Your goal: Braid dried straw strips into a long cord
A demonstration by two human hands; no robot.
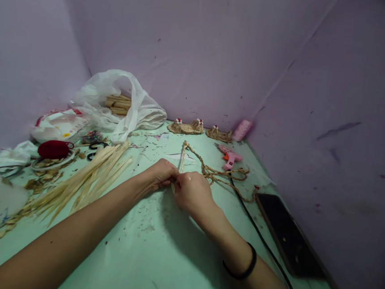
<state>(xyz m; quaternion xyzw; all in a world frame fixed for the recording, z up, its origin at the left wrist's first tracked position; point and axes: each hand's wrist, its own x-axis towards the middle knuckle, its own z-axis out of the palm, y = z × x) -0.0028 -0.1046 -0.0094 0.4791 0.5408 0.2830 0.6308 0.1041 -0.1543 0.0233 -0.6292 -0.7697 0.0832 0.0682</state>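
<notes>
My left hand [163, 173] and my right hand [191, 190] meet at the middle of the green table [129, 256], both closed on the near end of a pale braided strip [183, 156]. The strip runs away from me, and its far end bends into a brown braided cord [207, 169] that lies in loose loops to the right. Part of the strip is hidden between my fingers. A black band circles my right wrist.
Dry straw strips [92, 171] spread at the left, near a white plastic bag [137, 103] and a red pincushion-like object [53, 149]. At the right are a pink glue gun [230, 157], its black cable, and a phone [288, 236]. Woven pieces [187, 127] stand by the back wall.
</notes>
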